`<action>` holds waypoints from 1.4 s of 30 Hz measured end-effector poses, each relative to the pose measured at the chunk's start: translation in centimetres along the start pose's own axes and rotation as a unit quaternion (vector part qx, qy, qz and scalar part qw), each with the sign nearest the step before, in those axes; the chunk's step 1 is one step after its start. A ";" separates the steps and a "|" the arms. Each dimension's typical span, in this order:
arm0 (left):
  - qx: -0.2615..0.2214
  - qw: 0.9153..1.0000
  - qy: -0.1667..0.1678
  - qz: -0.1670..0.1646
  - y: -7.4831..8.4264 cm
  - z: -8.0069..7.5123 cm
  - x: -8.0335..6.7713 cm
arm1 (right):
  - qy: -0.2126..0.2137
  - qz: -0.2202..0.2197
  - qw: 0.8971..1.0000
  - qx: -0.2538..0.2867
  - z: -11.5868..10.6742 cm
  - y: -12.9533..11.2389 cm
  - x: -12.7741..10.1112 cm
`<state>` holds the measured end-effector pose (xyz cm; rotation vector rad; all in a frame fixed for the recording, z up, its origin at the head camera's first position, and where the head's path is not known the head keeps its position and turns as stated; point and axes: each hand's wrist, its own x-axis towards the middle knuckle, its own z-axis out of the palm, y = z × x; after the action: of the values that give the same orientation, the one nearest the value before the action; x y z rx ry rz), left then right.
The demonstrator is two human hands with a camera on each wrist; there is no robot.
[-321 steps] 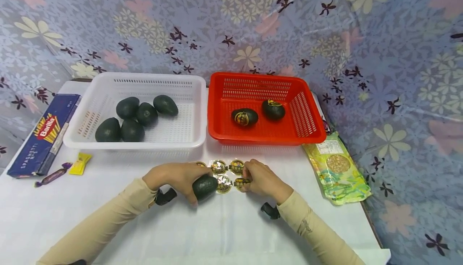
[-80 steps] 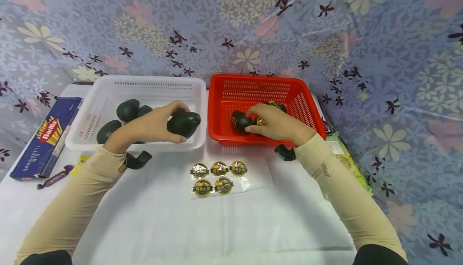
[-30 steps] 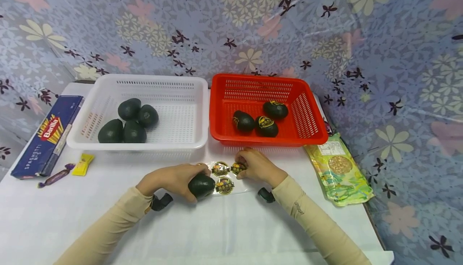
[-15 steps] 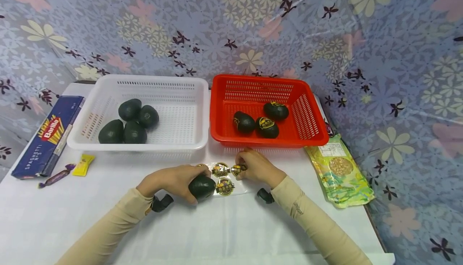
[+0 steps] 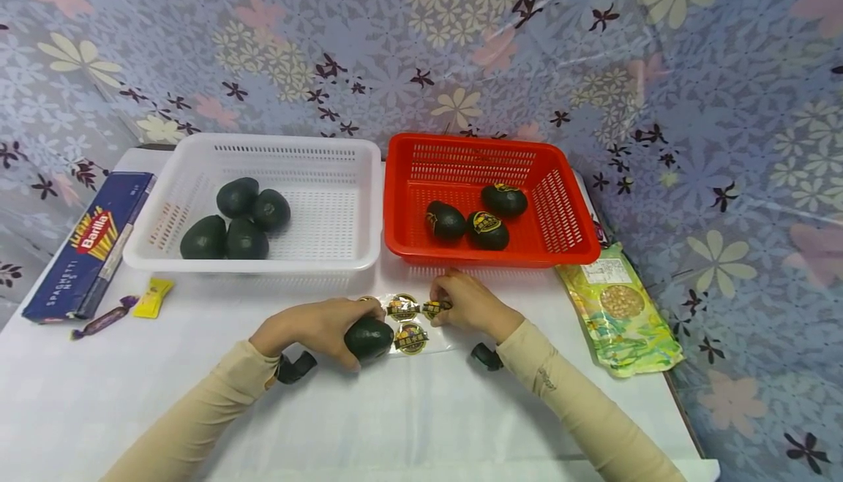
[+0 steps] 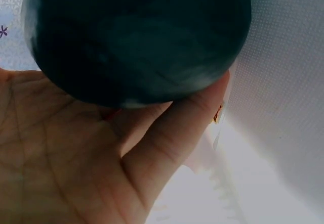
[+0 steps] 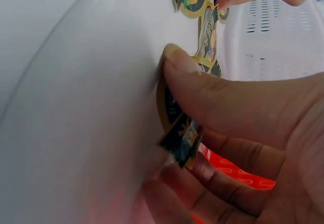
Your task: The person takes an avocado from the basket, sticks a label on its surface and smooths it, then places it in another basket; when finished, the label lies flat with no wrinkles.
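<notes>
In the head view my left hand (image 5: pixel 329 328) grips a dark green avocado (image 5: pixel 369 339) over the left end of a clear sheet (image 5: pixel 440 343) of round gold-and-black stickers. The left wrist view has this avocado (image 6: pixel 142 42) filling its top, a finger along its underside. At the sheet's upper right, my right hand (image 5: pixel 470 306) pinches one sticker (image 5: pixel 432 309). Up close in the right wrist view, the thumb lies on that sticker (image 7: pixel 177 128), whose banner end stands up from the sheet. Two whole stickers, such as the lower one (image 5: pixel 411 339), show between my hands.
A white basket (image 5: pixel 250 266) at back left holds several plain avocados. Beside it, a red basket (image 5: pixel 494 257) holds three avocados, with stickers showing on them. A Barilla spaghetti box (image 5: pixel 88 248) and two wrapped candies (image 5: pixel 153 298) lie left, a green-yellow bag (image 5: pixel 619 310) right.
A stickered avocado has joined the two in the red basket. My left hand has brought another from the white basket to the sheet; my right hand has moved from the red basket to a sticker.
</notes>
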<state>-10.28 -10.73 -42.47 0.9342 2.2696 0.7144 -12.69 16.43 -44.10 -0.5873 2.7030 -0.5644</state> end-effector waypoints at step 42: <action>-0.373 0.924 0.083 -0.018 1.0 -0.6 -0.2 | 0.083 -0.040 0.910 0.405 -4.2 -5.0 -4.1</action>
<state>-10.17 -10.40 -41.32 0.4646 1.8711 1.5382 -9.10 15.41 -37.40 -0.4158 2.2668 -1.6902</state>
